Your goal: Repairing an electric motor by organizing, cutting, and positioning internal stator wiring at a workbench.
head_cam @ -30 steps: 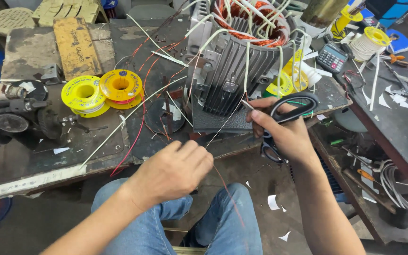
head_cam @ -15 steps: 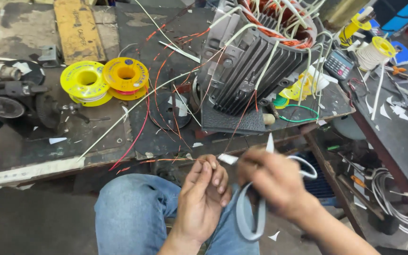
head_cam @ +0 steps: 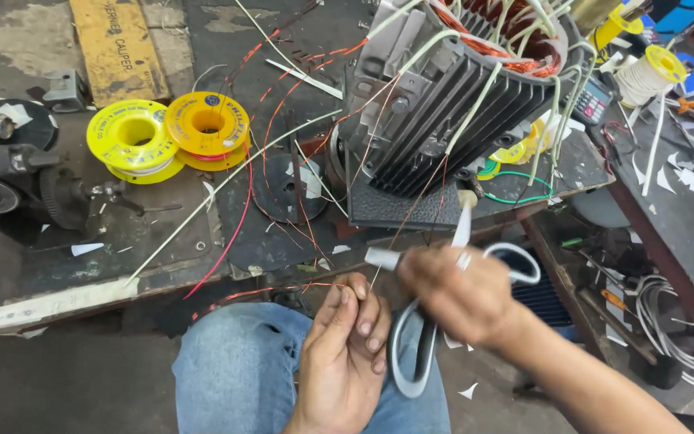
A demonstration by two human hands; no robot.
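Bare left hand (head_cam: 345, 354) and bare right hand (head_cam: 455, 293), no gloves, rings or watch showing. Forearms uncovered, no sleeves reaching into view. Blue denim jeans (head_cam: 242, 370) over the thighs, faded and lighter at the knee.

Left hand (head_cam: 347, 354) fingers pinched together, palm up — right hand (head_cam: 455, 293) curled closed just beside it.

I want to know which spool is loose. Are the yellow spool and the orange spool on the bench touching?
Touching. In the head view the orange spool overlaps the rim of the yellow spool, leaning against it with no gap between them.
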